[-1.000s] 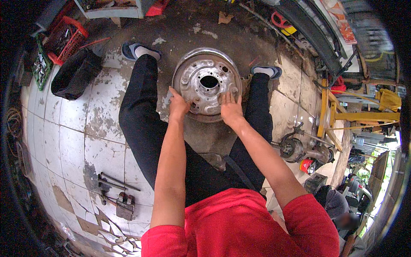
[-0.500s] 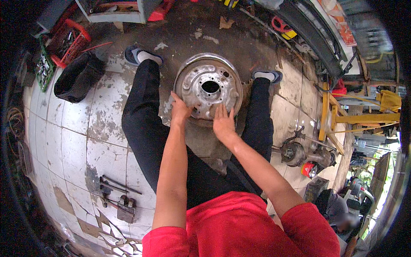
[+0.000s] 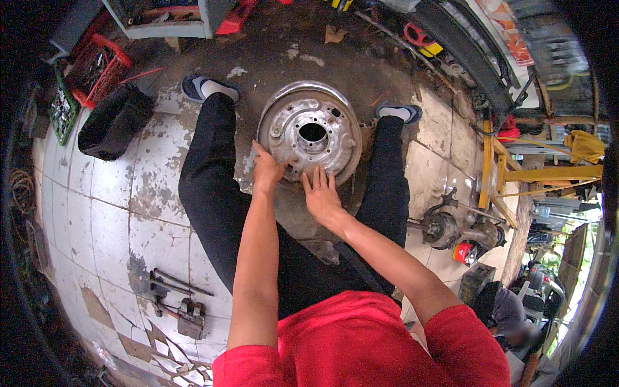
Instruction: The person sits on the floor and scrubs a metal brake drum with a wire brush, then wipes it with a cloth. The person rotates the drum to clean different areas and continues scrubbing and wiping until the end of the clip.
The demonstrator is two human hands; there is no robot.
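Between my legs a round metal brake backing plate (image 3: pixel 293 122), with a central hole and small bolt holes, faces up. A shiny metal rim (image 3: pixel 309 85), likely a brake drum's, shows behind its far edge. My left hand (image 3: pixel 265 170) grips the plate's near left edge, thumb on the face and index finger stretched along the rim. At the near edge my right hand (image 3: pixel 321 198) lies with straight, slightly spread fingers, their tips touching the plate. What supports the plate underneath is hidden.
To the left are a black bucket-like container (image 3: pixel 116 122), a red basket (image 3: pixel 100 68) and a green tray (image 3: pixel 63 106). Metal tools (image 3: pixel 180 300) lie on the cracked tiles. At right stand a greasy metal axle part (image 3: pixel 442 230), a red can (image 3: pixel 465 253) and a yellow frame (image 3: pixel 548 175).
My right hand has slid left and toward me along the plate, its fingers now nearer the near edge. My left hand stays at the left edge. The whole view has shifted slightly.
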